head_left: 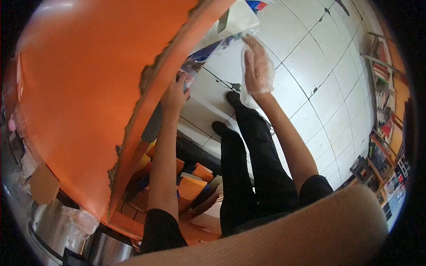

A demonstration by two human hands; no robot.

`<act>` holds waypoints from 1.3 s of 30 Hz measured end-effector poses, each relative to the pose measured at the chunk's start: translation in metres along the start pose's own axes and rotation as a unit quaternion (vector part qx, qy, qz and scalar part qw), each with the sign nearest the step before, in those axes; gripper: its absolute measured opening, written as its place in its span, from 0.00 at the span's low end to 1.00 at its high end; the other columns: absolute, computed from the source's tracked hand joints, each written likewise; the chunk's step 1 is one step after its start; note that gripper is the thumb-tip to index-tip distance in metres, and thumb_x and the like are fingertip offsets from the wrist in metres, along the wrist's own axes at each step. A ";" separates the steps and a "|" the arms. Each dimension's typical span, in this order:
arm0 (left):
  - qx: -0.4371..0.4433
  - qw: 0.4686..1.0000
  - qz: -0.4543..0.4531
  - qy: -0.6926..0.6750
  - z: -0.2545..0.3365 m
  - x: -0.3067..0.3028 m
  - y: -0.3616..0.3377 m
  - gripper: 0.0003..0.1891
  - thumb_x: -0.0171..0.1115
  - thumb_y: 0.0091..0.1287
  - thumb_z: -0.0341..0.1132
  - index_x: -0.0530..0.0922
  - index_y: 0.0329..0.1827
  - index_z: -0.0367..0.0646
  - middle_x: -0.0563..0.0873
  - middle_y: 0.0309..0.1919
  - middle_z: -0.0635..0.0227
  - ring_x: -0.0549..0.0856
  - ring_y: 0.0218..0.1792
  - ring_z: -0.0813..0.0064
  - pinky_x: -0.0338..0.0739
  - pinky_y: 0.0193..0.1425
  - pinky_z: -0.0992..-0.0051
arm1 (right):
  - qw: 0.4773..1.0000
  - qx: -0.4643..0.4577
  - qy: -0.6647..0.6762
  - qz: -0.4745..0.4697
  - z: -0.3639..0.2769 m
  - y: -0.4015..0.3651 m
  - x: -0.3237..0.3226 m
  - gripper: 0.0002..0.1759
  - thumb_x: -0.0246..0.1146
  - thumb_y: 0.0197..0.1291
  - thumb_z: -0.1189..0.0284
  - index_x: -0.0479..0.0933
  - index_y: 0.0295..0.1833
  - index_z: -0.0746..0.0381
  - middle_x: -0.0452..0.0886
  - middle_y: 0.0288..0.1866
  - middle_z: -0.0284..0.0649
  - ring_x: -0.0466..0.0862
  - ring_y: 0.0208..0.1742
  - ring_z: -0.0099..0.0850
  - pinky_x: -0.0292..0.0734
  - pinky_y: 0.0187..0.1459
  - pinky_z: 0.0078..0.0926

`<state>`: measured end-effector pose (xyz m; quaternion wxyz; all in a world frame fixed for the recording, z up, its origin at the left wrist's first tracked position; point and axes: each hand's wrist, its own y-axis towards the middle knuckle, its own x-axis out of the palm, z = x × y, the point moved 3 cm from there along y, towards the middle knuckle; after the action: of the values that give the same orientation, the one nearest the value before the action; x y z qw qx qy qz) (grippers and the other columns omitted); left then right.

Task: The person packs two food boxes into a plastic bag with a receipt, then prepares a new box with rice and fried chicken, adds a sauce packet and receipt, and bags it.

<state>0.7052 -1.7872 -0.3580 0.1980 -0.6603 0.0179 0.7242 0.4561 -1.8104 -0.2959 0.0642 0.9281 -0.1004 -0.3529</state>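
Observation:
My left hand (pixel 176 92) reaches down beside the orange counter edge, its fingers closed on the near end of a plastic-wrapped package (pixel 205 54) with blue and pinkish print. Part of the package is hidden behind the counter. My right hand (pixel 258 71) is slightly blurred and extends toward the package's far end, fingers close together. A thin white cloth or sheet (pixel 248 98) lies against its palm and shows on both sides of it. Beyond the fingers, a pale box-like surface (pixel 239 20) adjoins the package.
The orange counter (pixel 88 88) with a chipped edge fills the left. Below it, orange and yellow packets (pixel 191 187) stand on a shelf. White floor tiles (pixel 306 84) spread beneath my legs. A stocked shelf (pixel 384 88) lines the right; metal containers (pixel 55 226) stand lower left.

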 end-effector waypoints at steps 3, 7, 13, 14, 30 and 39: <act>0.031 0.999 0.027 0.004 -0.003 -0.005 -0.002 0.22 0.71 0.49 0.42 0.79 0.49 0.52 0.72 0.59 0.70 0.63 0.68 0.60 0.55 0.67 0.38 | 0.988 0.105 0.072 -0.084 -0.003 -0.039 0.010 0.17 0.47 0.68 0.65 0.72 0.55 0.61 0.75 0.52 0.50 0.74 0.55 0.49 0.70 0.56 0.42; 0.008 0.997 0.069 -0.037 0.000 -0.037 -0.026 0.22 0.71 0.50 0.41 0.78 0.50 0.50 0.73 0.58 0.71 0.66 0.66 0.61 0.59 0.65 0.42 | 0.982 0.126 0.020 -0.136 -0.002 -0.085 0.077 0.16 0.56 0.64 0.65 0.75 0.52 0.64 0.79 0.43 0.52 0.80 0.47 0.44 0.73 0.51 0.37; -0.137 0.968 0.197 -0.078 -0.014 -0.087 -0.132 0.30 0.68 0.57 0.36 0.67 0.63 0.42 0.72 0.57 0.58 0.70 0.62 0.57 0.67 0.63 0.54 | 0.961 0.226 0.081 -0.134 -0.026 -0.083 0.170 0.30 0.71 0.48 0.56 0.73 0.50 0.66 0.81 0.43 0.52 0.82 0.45 0.45 0.77 0.46 0.38; -0.193 0.941 0.243 -0.137 -0.016 -0.090 -0.148 0.33 0.68 0.58 0.35 0.62 0.65 0.41 0.71 0.58 0.55 0.70 0.62 0.57 0.68 0.64 0.54 | 0.954 0.244 0.095 -0.148 -0.034 -0.073 0.171 0.30 0.72 0.46 0.56 0.73 0.48 0.67 0.81 0.41 0.52 0.82 0.44 0.45 0.77 0.46 0.38; -0.618 0.539 0.542 -0.183 -0.078 -0.075 -0.338 0.39 0.70 0.59 0.35 0.51 0.65 0.38 0.61 0.58 0.51 0.70 0.58 0.60 0.75 0.62 0.62 | 0.823 0.235 0.369 -0.363 -0.033 -0.089 0.094 0.10 0.64 0.58 0.71 0.72 0.42 0.62 0.74 0.36 0.35 0.76 0.38 0.25 0.76 0.42 0.27; -0.537 0.560 0.574 -0.261 -0.145 -0.016 -0.418 0.36 0.64 0.64 0.30 0.48 0.67 0.42 0.60 0.61 0.50 0.69 0.60 0.61 0.77 0.63 0.66 | 0.907 0.253 0.305 -0.141 -0.090 -0.024 -0.214 0.34 0.66 0.58 0.63 0.63 0.67 0.61 0.78 0.49 0.36 0.79 0.44 0.25 0.78 0.48 0.28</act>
<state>0.9730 -1.4485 -0.2622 -0.6546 -0.2768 -0.0520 0.7015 0.3633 -1.7334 -0.0969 -0.1958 0.9800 -0.0304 -0.0202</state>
